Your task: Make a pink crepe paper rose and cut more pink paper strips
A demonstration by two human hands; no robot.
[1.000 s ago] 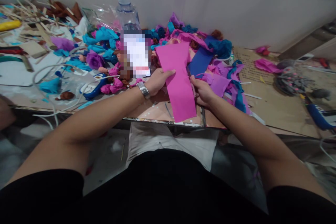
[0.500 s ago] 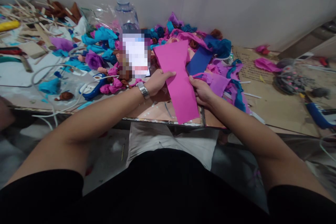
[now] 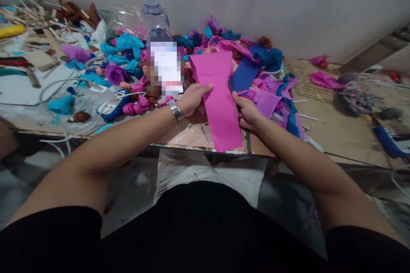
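A long strip of bright pink crepe paper is held up over the front edge of the table, narrowed a little at the middle. My left hand, with a metal watch on its wrist, pinches the strip's left edge, thumb on top. On the opposite edge my right hand grips the paper between thumb and fingers; its fingertips are partly hidden. Behind the strip lies a dark blue paper piece. Purple crepe scraps lie just beyond my right hand.
A clear bottle with a white cap stands at the back, a blurred-out phone before it. Crumpled paper flowers and a blue-white glue gun with a cable lie left. Wooden sticks are far left, cardboard right.
The strip's upper end has shifted slightly right and its middle looks a little more curved. My left thumb has moved slightly up along the paper; both hands keep their hold.
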